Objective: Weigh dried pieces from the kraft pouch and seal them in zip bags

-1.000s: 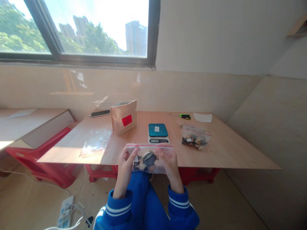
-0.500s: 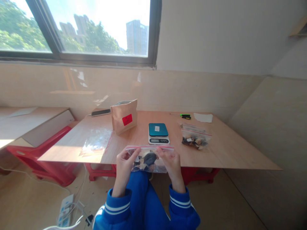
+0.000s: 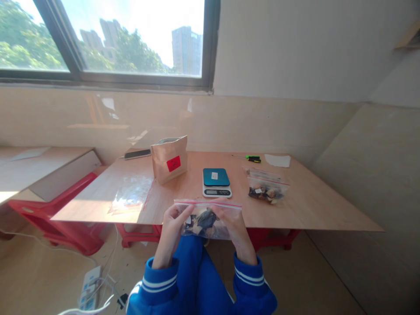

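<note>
Between my two hands a clear zip bag (image 3: 205, 223) with a red seal line hangs at the table's front edge. Dark and pale dried pieces and a small white packet lie inside it. My left hand (image 3: 173, 221) grips the bag's left side, thumb near the seal. My right hand (image 3: 231, 218) is closed on the right side, its thumb below the seal strip. Just beyond the bag stands a kitchen scale (image 3: 216, 182) with a teal plate. To the right on the table lie filled zip bags (image 3: 268, 190) with similar pieces.
A brown paper pouch (image 3: 164, 164) with a red label stands open-topped left of the scale. Flat clear bags (image 3: 131, 194) lie at the left, a phone (image 3: 137, 154) behind them. A screwdriver (image 3: 251, 159) and white paper (image 3: 277, 160) are at the back right. Red stools (image 3: 138, 236) sit underneath.
The bag has shifted slightly right and its right end now stands up more. My right thumb and fingers have moved down from the seal line. My left hand keeps its grip.
</note>
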Motion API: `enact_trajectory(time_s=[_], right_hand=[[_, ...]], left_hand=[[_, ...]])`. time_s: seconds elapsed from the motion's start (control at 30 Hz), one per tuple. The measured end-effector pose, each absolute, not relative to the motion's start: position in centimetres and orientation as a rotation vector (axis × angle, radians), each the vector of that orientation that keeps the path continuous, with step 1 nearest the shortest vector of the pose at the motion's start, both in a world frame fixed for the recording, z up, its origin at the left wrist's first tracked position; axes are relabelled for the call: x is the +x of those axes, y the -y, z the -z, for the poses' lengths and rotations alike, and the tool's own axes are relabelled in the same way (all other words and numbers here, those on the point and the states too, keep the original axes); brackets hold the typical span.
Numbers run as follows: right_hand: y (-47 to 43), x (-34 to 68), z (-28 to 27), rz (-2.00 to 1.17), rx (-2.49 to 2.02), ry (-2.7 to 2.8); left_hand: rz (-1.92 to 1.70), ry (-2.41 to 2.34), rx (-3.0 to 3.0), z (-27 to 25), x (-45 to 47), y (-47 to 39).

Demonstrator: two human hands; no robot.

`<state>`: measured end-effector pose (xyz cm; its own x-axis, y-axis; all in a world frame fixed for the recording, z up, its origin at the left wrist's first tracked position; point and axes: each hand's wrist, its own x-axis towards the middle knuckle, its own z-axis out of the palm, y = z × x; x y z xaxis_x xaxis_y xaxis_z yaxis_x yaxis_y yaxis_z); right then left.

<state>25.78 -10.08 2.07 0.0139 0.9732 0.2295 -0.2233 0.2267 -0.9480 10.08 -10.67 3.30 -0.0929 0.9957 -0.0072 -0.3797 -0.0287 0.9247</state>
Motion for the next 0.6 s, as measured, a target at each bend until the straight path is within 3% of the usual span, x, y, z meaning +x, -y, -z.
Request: enact_trajectory(time_s=[0.43,0.6], right_hand=[[9.9,25.7,-3.0,-0.825,-1.004,1.272],[9.5,25.5,-2.5,-0.906,-0.989,1.232]], left_hand=[[-1.472,-1.104,1.091,-2.9,10.3,10.2],[-1.552,-1.132,1.122,-3.2,10.7,10.2]])
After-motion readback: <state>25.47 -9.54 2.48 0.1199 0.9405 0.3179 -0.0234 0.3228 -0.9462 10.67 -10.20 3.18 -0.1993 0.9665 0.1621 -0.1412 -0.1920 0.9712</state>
